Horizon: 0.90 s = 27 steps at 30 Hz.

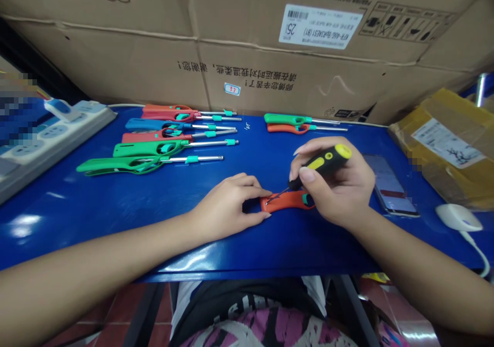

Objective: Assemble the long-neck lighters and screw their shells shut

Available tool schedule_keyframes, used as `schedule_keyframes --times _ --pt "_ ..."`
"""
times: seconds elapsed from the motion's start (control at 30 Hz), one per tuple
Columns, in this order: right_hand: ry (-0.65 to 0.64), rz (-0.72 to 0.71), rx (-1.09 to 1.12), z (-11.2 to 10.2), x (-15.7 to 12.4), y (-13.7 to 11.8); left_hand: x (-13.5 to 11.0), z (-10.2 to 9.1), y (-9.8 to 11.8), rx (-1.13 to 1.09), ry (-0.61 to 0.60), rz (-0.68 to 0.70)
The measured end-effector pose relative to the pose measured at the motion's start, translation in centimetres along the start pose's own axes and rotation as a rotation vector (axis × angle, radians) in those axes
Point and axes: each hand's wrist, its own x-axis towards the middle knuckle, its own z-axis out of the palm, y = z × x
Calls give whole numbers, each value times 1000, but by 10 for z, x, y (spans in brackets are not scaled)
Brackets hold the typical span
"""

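Note:
My right hand is closed around the black-and-yellow handle of a screwdriver. Its thin shaft slants down to the left, and the tip meets the butt end of an orange long-nosed lighter lying on the table. Thumb and fingers of my left hand pinch that same end from both sides. A teal trigger shows near the lighter's right part; what lies beyond it is hidden behind my right hand.
Several long-nosed lighters in green, red, blue and orange lie at the left. Two more lie behind my hands. A power strip, phone, white corded device and taped parcel line the sides. Cardboard stands behind.

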Motion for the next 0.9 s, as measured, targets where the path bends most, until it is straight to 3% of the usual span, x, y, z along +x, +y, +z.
schedule_keyframes --times 0.53,0.73,0.9 --pt "-54 103 17 0 -4 4 0 0 -1 -10 5 7" --pt "17 31 -21 2 -1 7 -1 1 -1 1 -5 13" --pt "-118 -12 13 -6 -1 7 0 1 -2 10 -3 21"
